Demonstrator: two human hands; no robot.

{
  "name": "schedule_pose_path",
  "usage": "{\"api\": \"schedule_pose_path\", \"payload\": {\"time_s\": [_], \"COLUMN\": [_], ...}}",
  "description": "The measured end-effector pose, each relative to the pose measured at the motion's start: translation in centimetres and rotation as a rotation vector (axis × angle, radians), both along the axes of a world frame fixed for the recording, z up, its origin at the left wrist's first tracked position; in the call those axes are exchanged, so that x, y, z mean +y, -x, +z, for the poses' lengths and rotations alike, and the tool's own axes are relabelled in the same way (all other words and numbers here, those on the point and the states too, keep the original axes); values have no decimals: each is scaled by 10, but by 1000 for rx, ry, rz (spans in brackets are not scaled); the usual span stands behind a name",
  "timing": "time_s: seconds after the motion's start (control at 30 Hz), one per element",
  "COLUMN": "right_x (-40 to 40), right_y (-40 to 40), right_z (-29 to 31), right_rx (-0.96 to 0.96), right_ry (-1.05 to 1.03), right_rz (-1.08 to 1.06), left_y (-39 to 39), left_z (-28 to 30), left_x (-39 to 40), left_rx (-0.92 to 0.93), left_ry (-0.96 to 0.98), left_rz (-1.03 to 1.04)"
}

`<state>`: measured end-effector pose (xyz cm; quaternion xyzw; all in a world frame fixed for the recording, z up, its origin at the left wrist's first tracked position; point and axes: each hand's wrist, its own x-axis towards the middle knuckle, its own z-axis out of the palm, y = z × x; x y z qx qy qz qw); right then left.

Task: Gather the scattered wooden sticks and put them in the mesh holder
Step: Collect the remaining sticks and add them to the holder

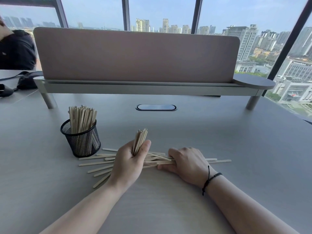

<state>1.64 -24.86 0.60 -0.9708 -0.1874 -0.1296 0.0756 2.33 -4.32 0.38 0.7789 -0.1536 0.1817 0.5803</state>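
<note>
Plainly light, thin, stiff and slippery: wooden sticks (99,163) scattered flat on the table (219,141) beside the mesh holder (81,141), best pinched mid-length as a bunch, left hand (130,161) gripping an upright bundle (140,141), right hand (187,162) fingers (173,152) curled round several.

Wood, wire and a smooth desk

The sticks (99,163) are pale, plain wood; the holder (81,141) is black metal mesh; the desk (219,132) is grey, smooth and matt.
</note>
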Motion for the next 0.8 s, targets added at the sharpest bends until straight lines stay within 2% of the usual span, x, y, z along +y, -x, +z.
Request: {"api": "schedule_pose_path", "payload": {"time_s": [0.57,0.8], "right_x": [19,10], "right_y": [-1,-5], "right_z": [-2,1], "right_rx": [-49,-108], "right_ry": [33,15], "right_rz": [162,195], "left_y": [-2,-3], "left_z": [-2,-4], "left_x": [-2,1], "left_rx": [-24,-38], "left_ry": [-1,160], "left_rz": [0,43]}}
